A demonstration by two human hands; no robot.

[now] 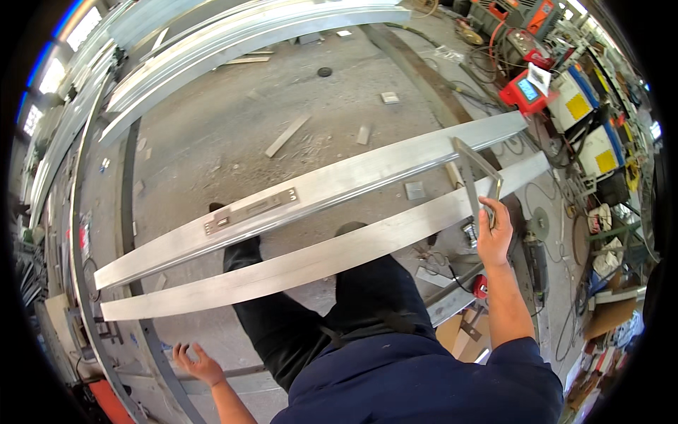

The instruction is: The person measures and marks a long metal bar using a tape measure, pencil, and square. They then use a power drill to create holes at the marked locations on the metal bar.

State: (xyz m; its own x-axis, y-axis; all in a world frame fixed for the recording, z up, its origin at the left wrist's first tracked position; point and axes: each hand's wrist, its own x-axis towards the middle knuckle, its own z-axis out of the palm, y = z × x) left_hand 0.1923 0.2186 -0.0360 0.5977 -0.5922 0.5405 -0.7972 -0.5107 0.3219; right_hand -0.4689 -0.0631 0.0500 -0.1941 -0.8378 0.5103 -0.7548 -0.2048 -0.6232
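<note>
Two long silvery metal beams lie across in front of me: a farther beam and a nearer beam, with a gap between them. My right hand is closed around the near end of a triangular metal frame that looks like a set square. The frame's far corner reaches over the farther beam; whether it touches is unclear. A slotted metal plate rests on the farther beam's left part. At the lower left, my left hand is open and holds nothing, short of the nearer beam's left end.
Steel rails run under the beams. More long profiles are stacked at the back left. To the right are a red machine with a screen, an angle grinder, a red tape measure and loose cables. Scraps litter the floor.
</note>
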